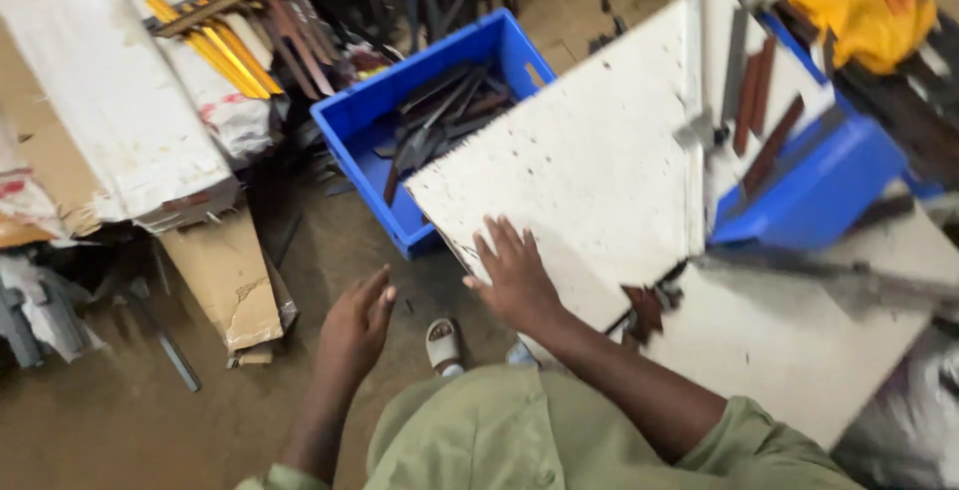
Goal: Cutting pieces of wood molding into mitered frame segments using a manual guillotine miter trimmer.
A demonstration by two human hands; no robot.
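Nearest: olive-green sleeves and lap, one foot in a pale sandal [443, 343] on the brown dusty floor [120, 420].

Left hand [357, 325] loosely open above the floor, fingers slightly curled, holding nothing. Right hand [514, 275] spread flat, palm down, on the near corner of the flat white speckled board [589, 165], pressing rather than gripping; board resting tilted across the white counter [799, 350] and over the edge of the blue plastic crate [440, 110].

Just right of the right hand, a small dark reddish metal scrap [647, 308] at the seam between board and counter.

Farther off: dark metal strips and blades piled inside the blue crate; a second blue plastic bin [824, 190] on the counter with brown metal bars [759, 100] beside it; a grey upright metal post [694, 40].

Far left: torn cardboard sheets [225, 275], a bundle of yellow rods [230, 45]. Far right: a crumpled yellow cloth [869, 0].

By the look of it, board steadied but nothing picked up; sorting of strips barely under way.
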